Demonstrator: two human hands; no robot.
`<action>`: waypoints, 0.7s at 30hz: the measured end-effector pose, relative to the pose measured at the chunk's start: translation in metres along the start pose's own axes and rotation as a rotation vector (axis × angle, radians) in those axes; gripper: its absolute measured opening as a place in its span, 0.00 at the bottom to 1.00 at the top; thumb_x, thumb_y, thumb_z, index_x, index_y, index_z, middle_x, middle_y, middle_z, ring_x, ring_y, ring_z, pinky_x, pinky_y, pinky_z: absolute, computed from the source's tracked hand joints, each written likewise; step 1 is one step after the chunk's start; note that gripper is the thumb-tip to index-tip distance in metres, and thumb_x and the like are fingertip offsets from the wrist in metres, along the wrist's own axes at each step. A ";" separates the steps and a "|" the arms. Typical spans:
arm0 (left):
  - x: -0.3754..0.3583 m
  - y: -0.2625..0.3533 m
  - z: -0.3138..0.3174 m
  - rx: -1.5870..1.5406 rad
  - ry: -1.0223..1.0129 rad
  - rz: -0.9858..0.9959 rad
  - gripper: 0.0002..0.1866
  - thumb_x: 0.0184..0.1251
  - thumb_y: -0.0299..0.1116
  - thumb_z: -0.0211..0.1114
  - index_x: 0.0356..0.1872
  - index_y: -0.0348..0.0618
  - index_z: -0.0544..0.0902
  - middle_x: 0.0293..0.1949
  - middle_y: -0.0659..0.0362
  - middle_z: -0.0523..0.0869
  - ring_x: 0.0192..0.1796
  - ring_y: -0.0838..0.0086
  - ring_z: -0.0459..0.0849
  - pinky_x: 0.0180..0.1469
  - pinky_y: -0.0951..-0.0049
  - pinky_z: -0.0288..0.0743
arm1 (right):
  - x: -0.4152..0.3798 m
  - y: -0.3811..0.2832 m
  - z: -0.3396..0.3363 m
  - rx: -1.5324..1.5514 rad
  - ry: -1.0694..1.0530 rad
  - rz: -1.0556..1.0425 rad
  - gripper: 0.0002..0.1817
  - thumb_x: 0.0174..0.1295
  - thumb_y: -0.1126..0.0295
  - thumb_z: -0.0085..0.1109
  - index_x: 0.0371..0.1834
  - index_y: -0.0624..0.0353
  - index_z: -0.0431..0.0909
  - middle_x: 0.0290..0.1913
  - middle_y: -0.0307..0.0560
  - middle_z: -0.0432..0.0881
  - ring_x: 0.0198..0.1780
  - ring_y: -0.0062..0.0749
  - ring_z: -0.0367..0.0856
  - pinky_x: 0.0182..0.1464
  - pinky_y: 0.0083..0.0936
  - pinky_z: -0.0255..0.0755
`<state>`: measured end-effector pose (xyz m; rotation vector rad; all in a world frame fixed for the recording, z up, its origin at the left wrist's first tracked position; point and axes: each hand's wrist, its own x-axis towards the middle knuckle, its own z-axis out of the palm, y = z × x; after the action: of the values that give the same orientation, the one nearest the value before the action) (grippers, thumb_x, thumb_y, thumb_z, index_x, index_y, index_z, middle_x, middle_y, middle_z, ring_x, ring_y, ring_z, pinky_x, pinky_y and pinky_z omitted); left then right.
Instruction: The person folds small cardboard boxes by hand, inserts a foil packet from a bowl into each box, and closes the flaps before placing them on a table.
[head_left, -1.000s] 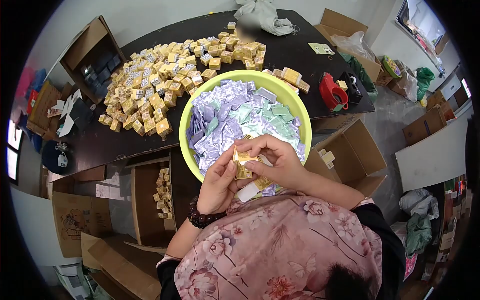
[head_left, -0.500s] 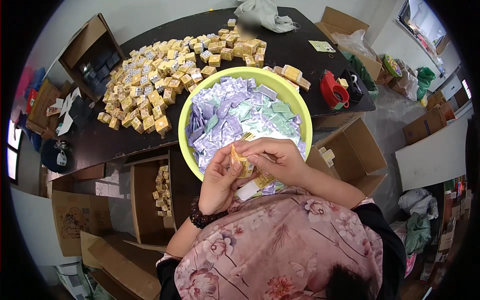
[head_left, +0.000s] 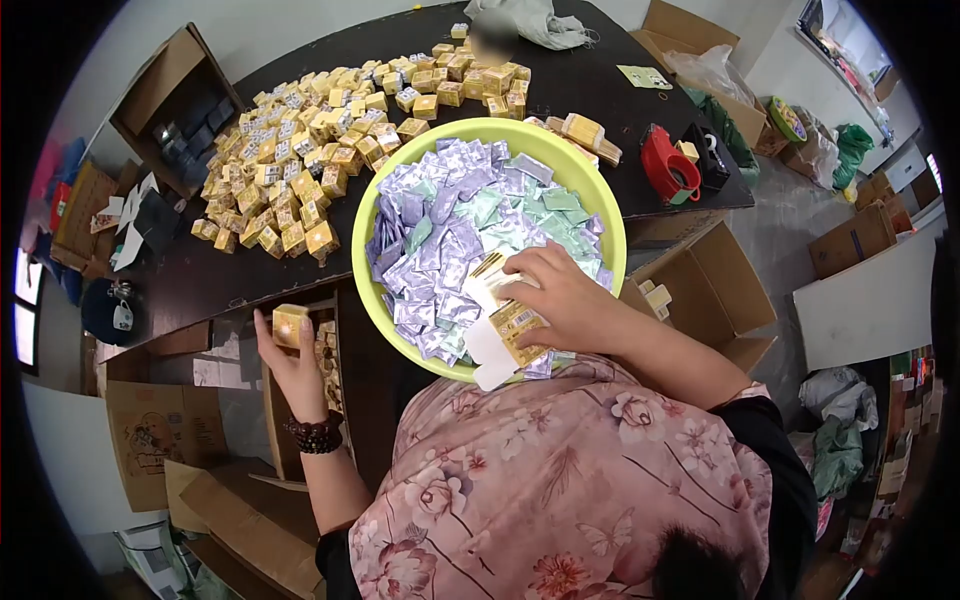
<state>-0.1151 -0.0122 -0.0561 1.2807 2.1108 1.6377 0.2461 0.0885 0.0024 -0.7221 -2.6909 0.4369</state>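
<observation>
My left hand (head_left: 290, 362) is stretched out to the left, holding a small yellow box (head_left: 289, 324) over an open cardboard carton (head_left: 282, 400) that contains more such boxes. My right hand (head_left: 556, 300) rests at the near side of a lime-green bowl (head_left: 600, 215), on a stack of flat yellow-and-white box blanks (head_left: 503, 322). The bowl is full of purple and green sachets (head_left: 460, 230).
A large heap of small yellow boxes (head_left: 320, 140) covers the dark table (head_left: 200, 280) behind the bowl. A red tape dispenser (head_left: 668, 172) stands at the right. Open cardboard cartons (head_left: 710, 290) surround the table, and a grey cloth (head_left: 525, 20) lies at the far edge.
Both hands were together on one small yellow box over the bowl's near side. Now my left hand has carried the box out left over the carton, and my right hand has dropped onto the flat blanks.
</observation>
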 end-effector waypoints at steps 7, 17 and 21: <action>-0.027 0.035 0.013 0.249 -0.028 0.180 0.32 0.67 0.38 0.66 0.69 0.42 0.65 0.72 0.43 0.58 0.74 0.51 0.55 0.72 0.55 0.50 | -0.011 -0.019 0.004 -0.079 -0.057 0.126 0.30 0.40 0.61 0.77 0.47 0.56 0.75 0.51 0.45 0.70 0.62 0.43 0.66 0.71 0.64 0.45; -0.057 0.129 0.066 -0.584 -0.724 -0.171 0.12 0.76 0.28 0.55 0.48 0.29 0.80 0.44 0.54 0.86 0.45 0.74 0.84 0.50 0.76 0.76 | 0.008 -0.031 -0.031 0.983 0.693 0.398 0.14 0.64 0.76 0.60 0.53 0.64 0.80 0.35 0.42 0.81 0.39 0.19 0.80 0.43 0.18 0.74; -0.056 0.131 0.085 -0.507 -0.724 -0.055 0.14 0.77 0.28 0.51 0.57 0.32 0.76 0.49 0.54 0.84 0.48 0.75 0.84 0.51 0.76 0.77 | 0.012 -0.042 -0.011 0.635 0.567 0.267 0.12 0.66 0.78 0.59 0.51 0.67 0.81 0.43 0.47 0.85 0.41 0.22 0.83 0.41 0.18 0.76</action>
<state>0.0379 0.0107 0.0046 1.3375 1.2026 1.2819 0.2229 0.0623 0.0304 -0.8424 -1.7877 0.9317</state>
